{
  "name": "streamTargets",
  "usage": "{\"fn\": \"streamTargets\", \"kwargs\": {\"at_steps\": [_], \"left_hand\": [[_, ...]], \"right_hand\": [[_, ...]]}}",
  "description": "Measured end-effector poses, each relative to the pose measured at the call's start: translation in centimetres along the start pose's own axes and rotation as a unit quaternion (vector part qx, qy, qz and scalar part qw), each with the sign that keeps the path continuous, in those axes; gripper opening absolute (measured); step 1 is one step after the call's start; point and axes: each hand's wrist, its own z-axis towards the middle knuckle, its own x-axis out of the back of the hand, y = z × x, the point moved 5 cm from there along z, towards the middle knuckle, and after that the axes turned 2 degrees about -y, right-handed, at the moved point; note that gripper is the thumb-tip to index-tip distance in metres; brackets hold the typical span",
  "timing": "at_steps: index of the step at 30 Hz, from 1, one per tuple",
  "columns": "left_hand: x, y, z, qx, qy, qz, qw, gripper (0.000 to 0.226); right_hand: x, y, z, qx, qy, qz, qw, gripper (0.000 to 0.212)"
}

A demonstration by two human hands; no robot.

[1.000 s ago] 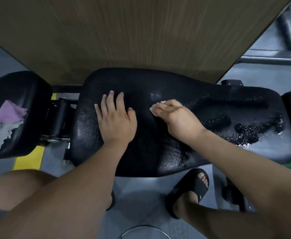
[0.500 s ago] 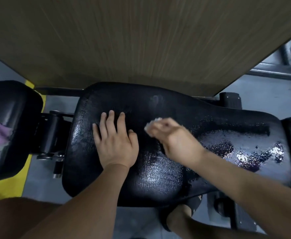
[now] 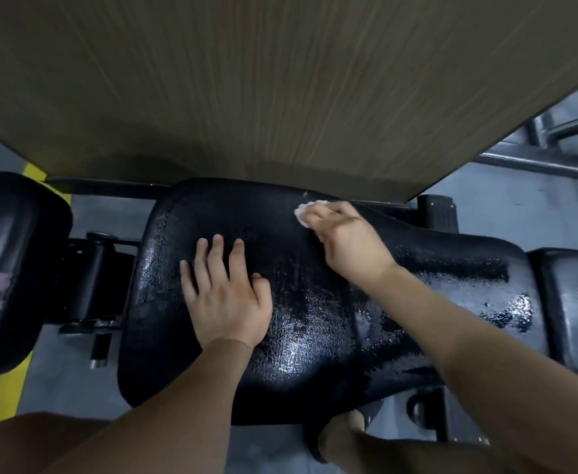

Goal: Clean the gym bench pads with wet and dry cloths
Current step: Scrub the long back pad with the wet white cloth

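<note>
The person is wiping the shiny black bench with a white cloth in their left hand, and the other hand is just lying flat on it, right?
Not quite. The head view shows the white cloth in the right hand. The left hand is the one lying flat on the shiny black bench.

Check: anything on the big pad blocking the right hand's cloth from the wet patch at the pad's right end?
Nothing visible. The right hand presses the white cloth at the bench pad's far edge; the wet patch lies bare. The left hand rests flat on the opposite side.
</note>
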Motion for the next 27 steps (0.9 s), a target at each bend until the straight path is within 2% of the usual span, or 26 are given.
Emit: {"fn": "streamTargets", "kwargs": {"at_steps": [3, 5, 7, 10, 14, 19, 21, 25, 27], "left_hand": [[0.1, 0.1, 0.1, 0.002, -0.006, -0.002, 1.000, 0.060], [0.2, 0.1, 0.1, 0.001, -0.006, -0.002, 1.000, 0.061], [0.2, 0.0, 0.2, 0.003, -0.005, -0.002, 1.000, 0.061], [0.1, 0.0, 0.2, -0.003, -0.001, 0.002, 1.000, 0.062], [0.1, 0.0, 0.3, 0.004, 0.007, -0.007, 1.000, 0.061], [0.1, 0.0, 0.3, -0.001, 0.005, -0.013, 1.000, 0.061], [0.1, -0.1, 0.4, 0.001, 0.004, -0.014, 1.000, 0.061], [0.2, 0.0, 0.5, -0.003, 0.005, -0.016, 1.000, 0.061], [0.3, 0.0, 0.5, -0.002, 0.005, -0.017, 1.000, 0.061]], "right_hand": [[0.1, 2.0, -0.7, -0.069, 0.007, 0.000, 0.998, 0.056], [-0.7, 0.4, 0.9, -0.082, 0.024, 0.013, 0.996, 0.052], [-1.6, -2.5, 3.9, -0.060, 0.030, 0.041, 0.997, 0.053], [-2.9, -5.3, 6.9, -0.007, -0.010, 0.074, 0.997, 0.059], [-1.6, -3.3, 5.7, 0.028, -0.001, 0.040, 0.999, 0.058], [0.2, 2.8, 1.4, -0.089, 0.006, 0.003, 0.996, 0.059], [0.0, 3.1, 0.9, -0.106, -0.006, 0.001, 0.994, 0.059], [-1.1, 0.1, 3.5, -0.019, -0.043, 0.031, 0.998, 0.063], [-1.1, -1.3, 5.7, 0.018, -0.045, 0.054, 0.997, 0.058]]}}
